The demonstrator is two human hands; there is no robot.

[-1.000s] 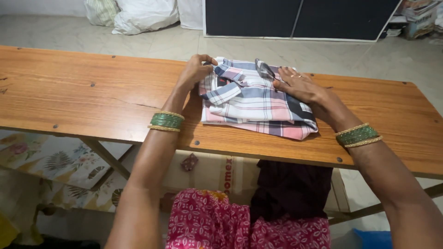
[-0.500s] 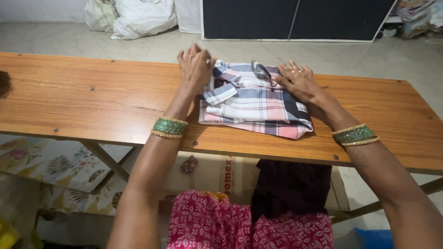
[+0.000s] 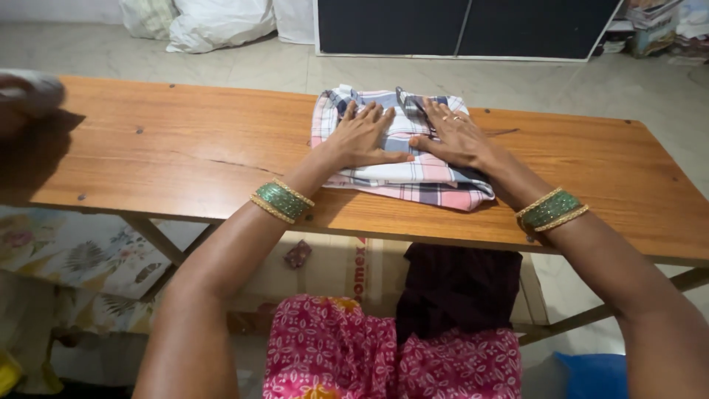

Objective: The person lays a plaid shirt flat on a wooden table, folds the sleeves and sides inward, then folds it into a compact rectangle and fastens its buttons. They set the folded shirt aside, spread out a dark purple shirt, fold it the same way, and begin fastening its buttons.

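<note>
A folded plaid shirt [image 3: 413, 181] in pink, white and blue lies on the wooden table [image 3: 185, 148], right of the middle. My left hand [image 3: 363, 137] rests flat on the shirt's left half, fingers spread. My right hand [image 3: 452, 137] lies flat on the right half, close beside the left, a ring on one finger. Both palms press down on the cloth and neither grips it. Green and gold bangles circle both wrists.
White sacks [image 3: 214, 22] lie on the floor beyond the table, next to a dark cabinet [image 3: 465, 26]. A blurred object [image 3: 26, 96] sits at the table's far left edge. Under the table are a cardboard box [image 3: 332, 262] and patterned cloth [image 3: 66, 251].
My left hand has moved from the shirt's left edge onto its top. Both hands now lie flat, side by side, on the folded shirt.
</note>
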